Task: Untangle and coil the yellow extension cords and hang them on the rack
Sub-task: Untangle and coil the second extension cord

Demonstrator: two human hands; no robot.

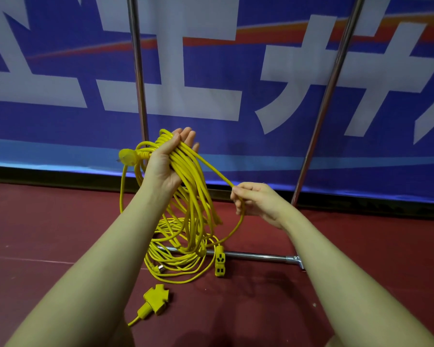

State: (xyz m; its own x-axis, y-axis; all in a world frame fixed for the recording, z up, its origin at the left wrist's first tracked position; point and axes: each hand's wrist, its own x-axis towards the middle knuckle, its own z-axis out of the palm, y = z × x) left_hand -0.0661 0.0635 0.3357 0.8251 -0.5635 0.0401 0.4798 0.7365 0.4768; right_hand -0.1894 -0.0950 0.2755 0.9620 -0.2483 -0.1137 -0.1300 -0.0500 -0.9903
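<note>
My left hand [169, 159] is raised palm up with several loops of a yellow extension cord [193, 196] draped across the palm; its fingers look nearly straight, and the cord's plug [126, 154] sticks out to the left. My right hand [253, 200] pinches a strand of the same cord to the right of the loops. From there the strand drops to a yellow socket block [220, 263] on the floor. A second yellow cord [176, 261] lies coiled loosely on the floor below, its cross-shaped socket head [156, 298] nearer to me.
The rack's two chrome uprights [138, 71] [328, 96] rise in front of a blue banner [60, 121], and its base bar [258, 256] lies across the red floor [48, 234] under the cords.
</note>
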